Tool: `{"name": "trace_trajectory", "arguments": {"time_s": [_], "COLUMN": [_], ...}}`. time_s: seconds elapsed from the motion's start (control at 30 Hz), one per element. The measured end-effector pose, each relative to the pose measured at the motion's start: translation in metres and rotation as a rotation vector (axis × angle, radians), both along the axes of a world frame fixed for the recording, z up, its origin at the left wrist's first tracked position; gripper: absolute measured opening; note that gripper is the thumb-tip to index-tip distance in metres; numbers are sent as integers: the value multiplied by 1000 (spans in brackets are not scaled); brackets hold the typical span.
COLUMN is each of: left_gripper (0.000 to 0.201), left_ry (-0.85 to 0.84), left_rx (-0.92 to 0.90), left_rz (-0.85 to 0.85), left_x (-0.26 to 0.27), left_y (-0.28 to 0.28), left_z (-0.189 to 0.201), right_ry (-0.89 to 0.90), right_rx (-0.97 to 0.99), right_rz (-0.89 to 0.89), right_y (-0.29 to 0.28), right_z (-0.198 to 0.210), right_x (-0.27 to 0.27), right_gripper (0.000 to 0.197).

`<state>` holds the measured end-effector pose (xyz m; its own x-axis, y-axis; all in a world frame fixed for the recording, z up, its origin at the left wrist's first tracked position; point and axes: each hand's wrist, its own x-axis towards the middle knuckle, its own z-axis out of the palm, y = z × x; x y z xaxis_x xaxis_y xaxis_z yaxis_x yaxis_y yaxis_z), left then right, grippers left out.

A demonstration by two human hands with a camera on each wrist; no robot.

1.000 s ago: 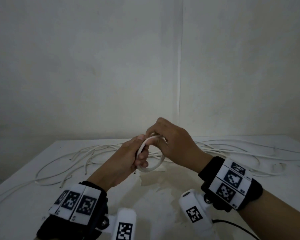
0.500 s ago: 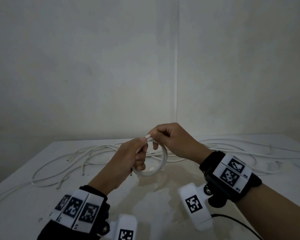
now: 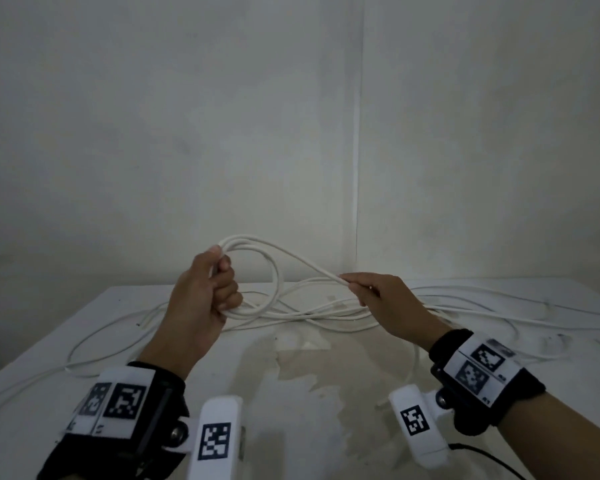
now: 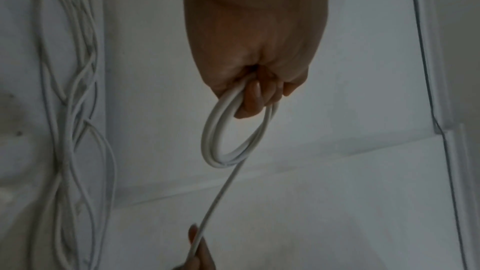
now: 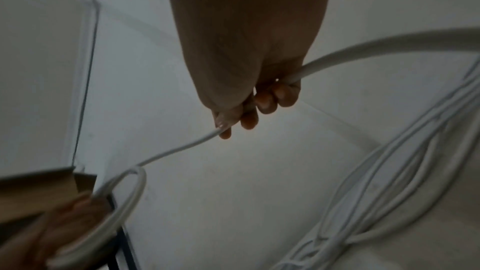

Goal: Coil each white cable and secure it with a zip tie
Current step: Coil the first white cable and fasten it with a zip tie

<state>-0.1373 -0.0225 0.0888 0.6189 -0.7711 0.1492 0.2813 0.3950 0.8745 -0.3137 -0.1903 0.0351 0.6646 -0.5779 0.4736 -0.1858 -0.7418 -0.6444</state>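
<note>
White cable coil [image 3: 257, 278]: hanging in air above the bench [image 3: 326, 393], several loops, left hand [image 3: 201, 299] fingers clenching round it. Free strand [image 3: 309, 268]: running rightward from the coil top to the right hand [image 3: 385, 299], fingers pinching it. Loose white cables [image 3: 465, 306]: lying behind on the bench. Containers, zip tie: none seen.

Loose cables [image 3: 326, 311] sprawl across the far half of the worktop [image 3: 291, 393], from the left edge to the right. The near middle, between the wrists, lies bare. Behind, the wall [image 3: 257, 133] closes the far edge.
</note>
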Motion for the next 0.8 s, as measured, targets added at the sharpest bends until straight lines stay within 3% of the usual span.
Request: {"name": "trace_trajectory", "arguments": {"time_s": [0.1,0.2,0.33,0.5,0.63,0.8], "left_gripper": [35,34,35,34,32,31], "left_ry": [7,24,15,-75,-188,-323], "left_rx": [-7,-31,-61,-47,41,92], "left_rz": [78,150,217,230,265,295], "left_x": [16,29,30,18,13,8], "left_y": [4,7,1,-8,-10,-8], "left_z": [-5,-9,-7,-6,-10,-17], "right_ry": [119,116,122,99,17,21], "right_rx": [-229,-570,-902,-1068,-1107,-1097], "right_rz": [-59,-159,-83,10,73,18], "right_y": [-9,-9,6,40,67,83], "right_z": [-18,-30,-34,-30,-23,-13], "right_x": [-5,-8,-1,14,19,18], "right_gripper": [29,32,17,7,10,44]}}
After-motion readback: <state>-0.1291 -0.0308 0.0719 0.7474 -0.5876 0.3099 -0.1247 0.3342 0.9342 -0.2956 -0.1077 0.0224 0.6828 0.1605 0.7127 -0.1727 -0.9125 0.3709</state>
